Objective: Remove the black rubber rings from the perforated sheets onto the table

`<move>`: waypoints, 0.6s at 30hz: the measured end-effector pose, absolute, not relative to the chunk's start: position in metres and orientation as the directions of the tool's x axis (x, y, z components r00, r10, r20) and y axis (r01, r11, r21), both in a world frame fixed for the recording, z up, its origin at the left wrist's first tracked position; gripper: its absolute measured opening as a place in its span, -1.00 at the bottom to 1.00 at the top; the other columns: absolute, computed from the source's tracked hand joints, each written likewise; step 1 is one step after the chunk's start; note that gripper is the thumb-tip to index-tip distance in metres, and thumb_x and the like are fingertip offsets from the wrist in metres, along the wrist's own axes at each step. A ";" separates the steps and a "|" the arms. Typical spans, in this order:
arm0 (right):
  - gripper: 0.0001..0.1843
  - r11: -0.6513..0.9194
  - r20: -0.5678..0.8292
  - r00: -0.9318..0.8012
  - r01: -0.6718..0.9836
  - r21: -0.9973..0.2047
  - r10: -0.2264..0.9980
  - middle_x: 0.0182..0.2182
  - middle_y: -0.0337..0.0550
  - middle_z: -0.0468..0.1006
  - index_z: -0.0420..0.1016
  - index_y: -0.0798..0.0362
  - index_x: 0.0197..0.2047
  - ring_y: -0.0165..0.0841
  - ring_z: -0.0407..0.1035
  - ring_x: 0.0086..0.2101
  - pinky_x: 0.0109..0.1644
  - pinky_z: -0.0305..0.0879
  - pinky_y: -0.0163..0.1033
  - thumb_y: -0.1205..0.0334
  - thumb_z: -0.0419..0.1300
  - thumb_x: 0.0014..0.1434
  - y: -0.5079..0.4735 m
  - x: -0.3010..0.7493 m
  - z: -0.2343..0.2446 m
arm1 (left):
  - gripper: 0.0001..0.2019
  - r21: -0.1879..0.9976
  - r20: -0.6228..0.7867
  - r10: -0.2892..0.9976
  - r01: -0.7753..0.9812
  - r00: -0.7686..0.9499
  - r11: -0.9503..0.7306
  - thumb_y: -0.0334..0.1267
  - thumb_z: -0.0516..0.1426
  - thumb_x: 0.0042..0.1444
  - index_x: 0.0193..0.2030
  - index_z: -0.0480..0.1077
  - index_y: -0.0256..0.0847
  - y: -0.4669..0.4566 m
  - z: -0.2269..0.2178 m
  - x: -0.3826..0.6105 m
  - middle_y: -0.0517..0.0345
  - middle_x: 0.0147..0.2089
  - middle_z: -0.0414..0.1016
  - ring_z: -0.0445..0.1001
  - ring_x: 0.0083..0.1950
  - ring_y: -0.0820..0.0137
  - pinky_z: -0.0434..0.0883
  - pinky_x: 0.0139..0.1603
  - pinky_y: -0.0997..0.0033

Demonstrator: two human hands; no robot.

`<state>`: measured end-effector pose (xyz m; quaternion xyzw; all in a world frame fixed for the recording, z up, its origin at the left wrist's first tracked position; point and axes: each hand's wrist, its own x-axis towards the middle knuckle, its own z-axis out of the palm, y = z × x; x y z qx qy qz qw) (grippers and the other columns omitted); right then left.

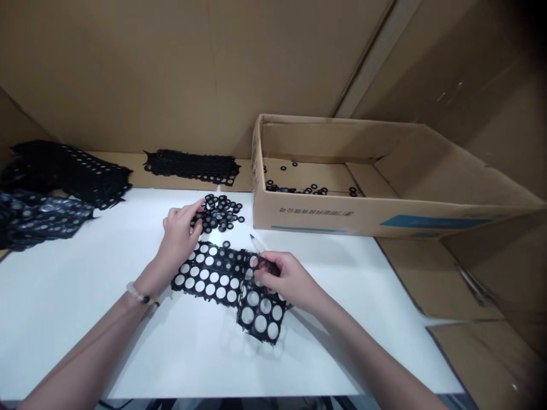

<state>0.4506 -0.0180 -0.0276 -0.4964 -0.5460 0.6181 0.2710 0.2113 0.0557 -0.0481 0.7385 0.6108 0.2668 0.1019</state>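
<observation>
A black rubber sheet point(213, 278) full of round holes lies on the white table point(85, 296), its right end bent downward. My right hand point(285, 279) is closed in a pinch on that sheet near the bend. My left hand point(182, 233) rests above the sheet's left end, fingers pinched at the edge of a pile of small black rings point(220, 212). What the left fingers hold is too small to make out. A thin pen-like tool point(257, 244) lies just behind the right hand.
An open cardboard box point(325, 219) with several black rings inside stands at the right rear. Stacks of black perforated sheets point(64, 171) lie at the far left, another stack point(192, 165) at the back. Flat cardboard point(448, 279) borders the table's right edge.
</observation>
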 end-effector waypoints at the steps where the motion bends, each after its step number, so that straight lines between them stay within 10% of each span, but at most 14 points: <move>1: -0.93 -0.253 -0.314 -0.361 0.207 -0.945 0.878 -0.58 -0.38 0.22 0.36 0.10 -0.41 -0.50 0.07 -0.56 -0.50 -0.05 -0.37 0.28 0.15 -0.02 -0.018 0.451 -0.028 | -0.61 0.449 0.275 0.946 0.846 0.174 -0.287 -0.27 -0.02 0.21 0.18 0.28 -0.11 0.054 -0.046 0.213 0.09 0.04 0.46 0.25 -0.01 0.18 0.18 0.00 0.18; 7: -0.93 -0.246 -0.306 -0.373 0.201 -0.948 0.876 -0.59 -0.38 0.20 0.36 0.09 -0.41 -0.50 0.06 -0.56 -0.48 -0.03 -0.37 0.29 0.15 -0.02 -0.017 0.452 -0.026 | -0.79 0.342 0.145 0.841 0.771 0.522 -0.538 -0.13 0.12 0.17 -0.11 0.46 -0.10 0.042 -0.050 0.225 0.11 -0.18 0.54 0.25 -0.11 0.20 0.10 -0.09 0.19; 18: -0.92 -0.251 -0.318 -0.392 0.214 -0.944 0.863 -0.60 -0.39 0.17 0.35 0.11 -0.39 -0.50 0.05 -0.56 -0.49 -0.05 -0.38 0.29 0.13 -0.01 -0.017 0.450 -0.029 | -0.71 0.441 0.235 0.935 0.827 0.267 -0.348 -0.28 0.02 0.22 0.07 0.34 -0.14 0.045 -0.054 0.228 0.06 -0.10 0.52 0.35 -0.05 0.20 0.14 0.03 0.14</move>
